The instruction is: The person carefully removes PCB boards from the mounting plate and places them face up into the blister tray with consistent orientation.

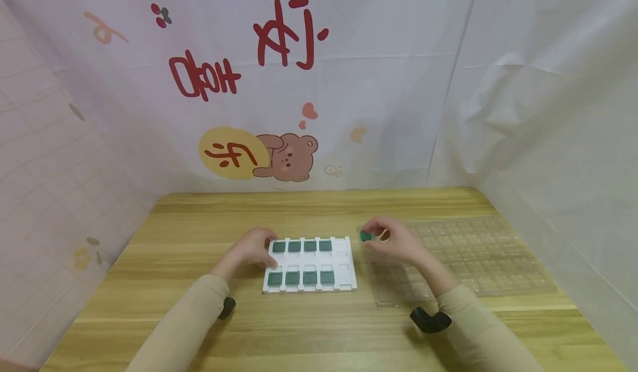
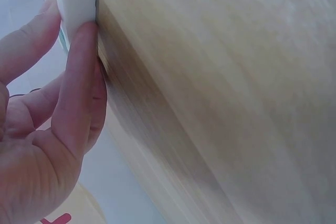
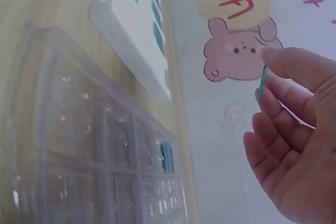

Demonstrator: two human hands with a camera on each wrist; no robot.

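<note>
A white slotted tray (image 1: 294, 258) lies on the table, with green circuit boards (image 1: 310, 278) in two rows. Bare white slots show at its right end. My left hand (image 1: 255, 248) holds the tray's left edge; in the left wrist view the thumb lies at the top face and a finger against the side. Between thumb and index finger, my right hand (image 1: 396, 243) pinches a small green circuit board (image 3: 263, 81), seen edge-on in the right wrist view. That hand is raised over the left end of a clear plastic compartment tray (image 1: 478, 250).
Inside the clear tray, more green boards (image 3: 167, 157) stand in one compartment in the right wrist view. The wooden table (image 1: 309, 333) meets a printed white curtain (image 1: 389, 112) at the back. A black wrist device (image 1: 431, 321) sits by the right sleeve.
</note>
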